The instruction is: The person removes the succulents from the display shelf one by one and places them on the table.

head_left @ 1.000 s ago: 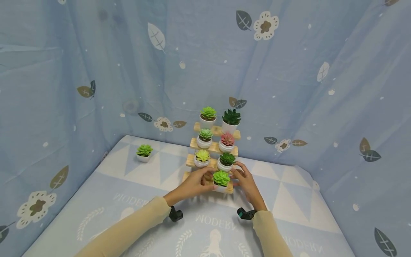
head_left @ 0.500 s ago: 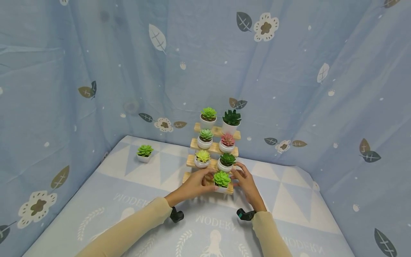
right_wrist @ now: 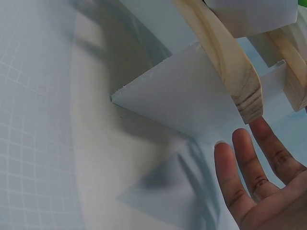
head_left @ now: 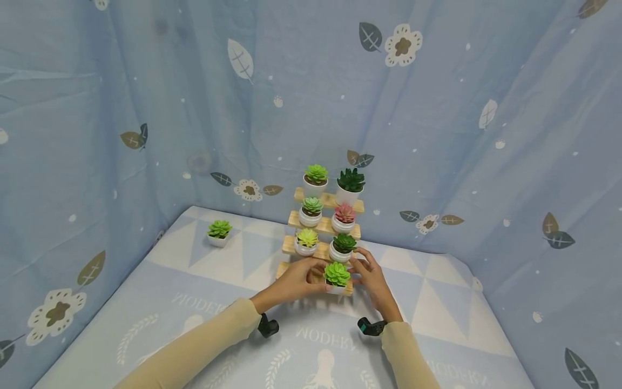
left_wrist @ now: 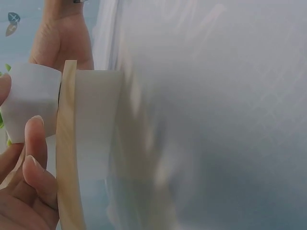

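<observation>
A small bright green artificial succulent in a white pot [head_left: 336, 275] sits at the right end of the lowest slat of a stepped wooden plant stand [head_left: 320, 249]. My left hand [head_left: 296, 280] pinches that pot [left_wrist: 36, 103] from the left, thumb in front. In the left wrist view the pot's base is against the slat [left_wrist: 68, 148]. On the other side, my right hand [head_left: 373, 281] has its fingers [right_wrist: 249, 163] extended at the slat's end [right_wrist: 249, 100]; whether its hidden thumb touches the pot cannot be told. Just above stands a dark green succulent [head_left: 343, 246].
Higher slats carry several potted succulents, among them a yellow-green one [head_left: 306, 240], a pink one [head_left: 344, 216] and a tall dark one [head_left: 350, 185]. Another green succulent [head_left: 219, 232] stands alone on the table at left. A patterned blue curtain [head_left: 311, 97] hangs behind the stand.
The scene sits slightly lower in the head view. Both hands stay at the lowest slat, with the left fingers shifting only slightly around the pot.
</observation>
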### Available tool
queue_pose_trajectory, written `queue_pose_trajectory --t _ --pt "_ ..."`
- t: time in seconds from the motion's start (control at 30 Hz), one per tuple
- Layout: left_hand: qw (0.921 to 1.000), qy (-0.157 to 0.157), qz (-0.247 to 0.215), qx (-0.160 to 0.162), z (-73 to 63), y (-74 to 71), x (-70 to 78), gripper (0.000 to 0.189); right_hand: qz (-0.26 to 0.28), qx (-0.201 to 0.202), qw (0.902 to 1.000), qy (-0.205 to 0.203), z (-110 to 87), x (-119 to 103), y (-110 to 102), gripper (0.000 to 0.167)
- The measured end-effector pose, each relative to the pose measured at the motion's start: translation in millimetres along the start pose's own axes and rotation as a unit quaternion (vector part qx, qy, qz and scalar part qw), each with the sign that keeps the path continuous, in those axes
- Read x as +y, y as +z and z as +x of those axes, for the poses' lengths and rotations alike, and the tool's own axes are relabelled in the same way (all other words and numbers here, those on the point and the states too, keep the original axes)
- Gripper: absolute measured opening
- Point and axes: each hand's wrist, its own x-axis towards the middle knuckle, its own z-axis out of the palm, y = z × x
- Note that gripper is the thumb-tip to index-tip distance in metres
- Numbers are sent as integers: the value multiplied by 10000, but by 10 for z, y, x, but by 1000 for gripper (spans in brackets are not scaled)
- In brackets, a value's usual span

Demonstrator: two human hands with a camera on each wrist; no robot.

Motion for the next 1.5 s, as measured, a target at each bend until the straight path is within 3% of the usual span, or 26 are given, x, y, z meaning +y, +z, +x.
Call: queue_pose_trajectory --t 0.17,0.4,0.73,1.03,1.5 --pt "9999 -121 -99 12 -23 0 1 62 18 -2 9999 -149 -7 9 5 53" --pt "9997 235 -43 -10 -74 -19 -6 54 -5 -46 9999 -95 -1 23 2 56" --pt "9990 396 -179 59 -148 -100 -13 51 49 -61 9999 -115 4 2 14 53" --pt "9986 463 -256 67 -242 -195 13 59 88 -87 9999 -53 7 25 -1 54" --pt "9990 359 -238 134 -375 -365 -38 55 111 7 9999 -37 15 35 8 53"
